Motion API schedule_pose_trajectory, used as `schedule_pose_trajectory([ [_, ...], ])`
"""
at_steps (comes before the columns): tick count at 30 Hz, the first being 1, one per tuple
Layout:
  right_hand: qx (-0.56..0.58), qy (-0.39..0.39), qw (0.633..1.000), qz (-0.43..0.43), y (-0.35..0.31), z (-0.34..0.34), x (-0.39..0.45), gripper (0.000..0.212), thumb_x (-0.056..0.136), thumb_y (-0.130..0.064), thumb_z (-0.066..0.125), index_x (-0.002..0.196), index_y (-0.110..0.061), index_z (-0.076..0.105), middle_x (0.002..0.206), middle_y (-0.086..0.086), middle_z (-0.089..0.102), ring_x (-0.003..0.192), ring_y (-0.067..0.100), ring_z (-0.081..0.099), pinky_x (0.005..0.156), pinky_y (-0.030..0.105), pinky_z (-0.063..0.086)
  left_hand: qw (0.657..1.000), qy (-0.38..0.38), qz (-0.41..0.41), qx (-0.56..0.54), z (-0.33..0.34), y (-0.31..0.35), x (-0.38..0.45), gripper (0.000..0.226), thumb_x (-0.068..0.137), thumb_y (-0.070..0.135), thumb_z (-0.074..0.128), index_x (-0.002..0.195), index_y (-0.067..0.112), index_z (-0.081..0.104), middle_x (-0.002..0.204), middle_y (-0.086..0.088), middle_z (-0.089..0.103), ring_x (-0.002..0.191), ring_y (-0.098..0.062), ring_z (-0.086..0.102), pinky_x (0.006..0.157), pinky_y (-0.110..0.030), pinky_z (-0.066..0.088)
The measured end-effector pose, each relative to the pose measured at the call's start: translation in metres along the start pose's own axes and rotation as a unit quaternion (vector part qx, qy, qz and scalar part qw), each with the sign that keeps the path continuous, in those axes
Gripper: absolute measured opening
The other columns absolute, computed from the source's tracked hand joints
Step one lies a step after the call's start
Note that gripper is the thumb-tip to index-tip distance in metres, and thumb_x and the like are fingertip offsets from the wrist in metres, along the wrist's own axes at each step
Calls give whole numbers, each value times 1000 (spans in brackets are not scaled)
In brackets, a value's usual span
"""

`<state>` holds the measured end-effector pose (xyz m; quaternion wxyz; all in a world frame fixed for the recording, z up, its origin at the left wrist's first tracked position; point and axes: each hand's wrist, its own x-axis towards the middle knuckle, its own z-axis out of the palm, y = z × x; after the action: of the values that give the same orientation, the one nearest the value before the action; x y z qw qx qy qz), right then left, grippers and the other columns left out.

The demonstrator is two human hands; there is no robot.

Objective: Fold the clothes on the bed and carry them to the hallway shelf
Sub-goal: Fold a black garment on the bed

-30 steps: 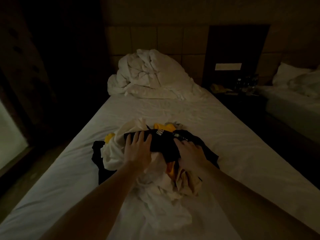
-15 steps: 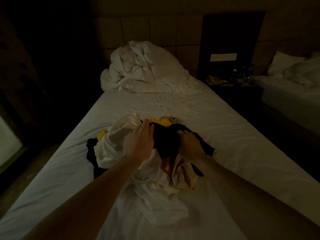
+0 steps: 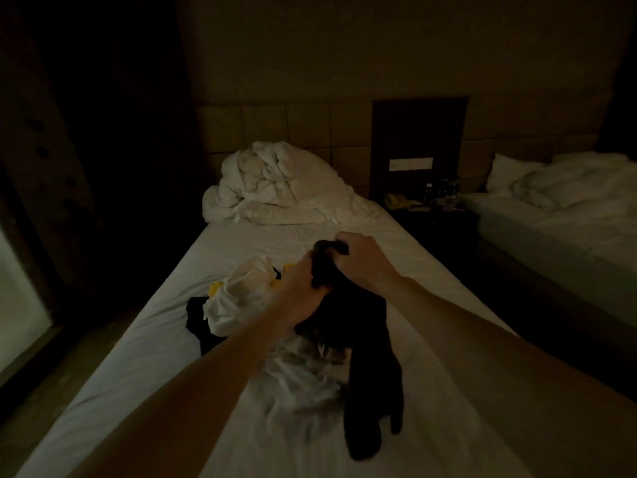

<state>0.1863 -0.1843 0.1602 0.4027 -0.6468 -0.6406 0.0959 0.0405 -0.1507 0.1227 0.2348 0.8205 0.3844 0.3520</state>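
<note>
Hands, left (image 3: 303, 291) and right (image 3: 365, 260), grip black garment (image 3: 365, 357) above white-sheeted bed (image 3: 138, 374); dim room.

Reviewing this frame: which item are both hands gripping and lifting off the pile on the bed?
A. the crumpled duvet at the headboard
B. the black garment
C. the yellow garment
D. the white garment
B. The left hand and right hand both clutch the black garment, which hangs down from them over the clothes pile.
</note>
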Motion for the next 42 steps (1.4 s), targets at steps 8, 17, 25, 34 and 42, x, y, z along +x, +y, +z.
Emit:
schedule_pose_trajectory([
  [8, -207, -102, 971, -70, -37, -72, -57, 49, 70, -74, 65, 73, -26, 58, 76, -3, 60, 72, 15, 58, 59, 32, 41, 984, -26, 34, 171, -84, 27, -50, 19, 91, 12, 48, 103, 17, 62, 96, 1, 53, 92, -17, 54, 78, -30, 39],
  [17, -300, -147, 938, -96, -53, -65, -89, 14, 89, -31, 59, 77, -32, 52, 96, 1, 61, 86, 22, 58, 64, 31, 37, 975, 14, 26, 220, -141, 45, -98, 24, 92, 7, 41, 91, 10, 65, 87, 1, 63, 83, -18, 62, 73, -31, 47],
  [25, -294, -26, 952, -77, -70, -39, -99, 58, 84, -30, 67, 131, -23, 34, 131, 8, 35, 122, 33, 35, 96, 49, 38, 980, 96, -146, -91, -163, 65, -94, 19, 84, 8, 48, 76, 9, 65, 70, -9, 63, 64, -21, 59, 58, -31, 44],
  [34, 234, -211, 949, -12, -85, 43, -121, 49, 94, -20, 59, 137, -5, 41, 118, 11, 58, 101, 16, 59, 89, 29, 52, 916, 127, -199, -323, -145, 72, -76, 40, 92, -10, 38, 120, 6, 61, 115, -20, 62, 100, -30, 63, 87, -38, 54],
  [42, 511, -189, 803, 240, -80, 34, -99, 53, 99, -48, 41, 128, -8, 58, 113, 13, 63, 94, 25, 63, 79, 33, 52, 944, 36, -189, -269, -156, 31, -74, 46, 79, -5, 49, 117, 16, 65, 97, -10, 56, 94, -25, 55, 97, -42, 49],
])
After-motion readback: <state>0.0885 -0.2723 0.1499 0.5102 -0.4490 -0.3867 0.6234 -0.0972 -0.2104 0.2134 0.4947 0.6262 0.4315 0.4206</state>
